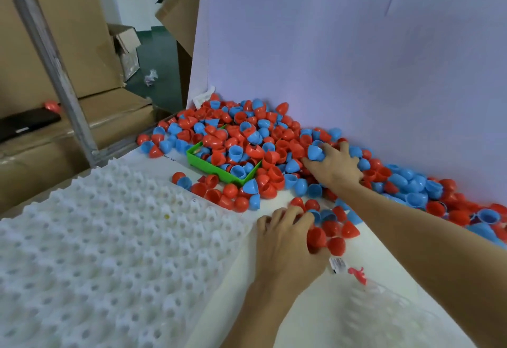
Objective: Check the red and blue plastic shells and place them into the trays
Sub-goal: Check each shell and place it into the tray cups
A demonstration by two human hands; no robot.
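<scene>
Here, right hand (333, 168) reaching into the pile, fingers curled round a blue shell (315, 153), its rounded dome facing up and toward the camera. Left hand (285, 238) nearer, fingers bent over a red shell (317, 238) at the edge of a small loose cluster; grip there closed on it, as far as the curled fingers show.

Probably light, stiff, thin-walled half-domes, smooth enough to slip; best pinched across the rim or cupped round the dome, not squeezed hard. No real long axis beyond dome tip to open mouth; across the heap (247, 139), mouths pointing every way, some up, some down, some sideways.

Outward: heap banked against the white back panel (356, 46), spreading rightward along it, and spilling over a green tray (196, 160) already half buried. Nearer left, a white moulded tray (96, 238) with rows of peaks and pockets, no shells seated in it yet. Worktop (274, 320) white; a small label and red scrap (358, 273) just beside the left wrist. Cardboard boxes (55, 32) well apart, far left.
</scene>
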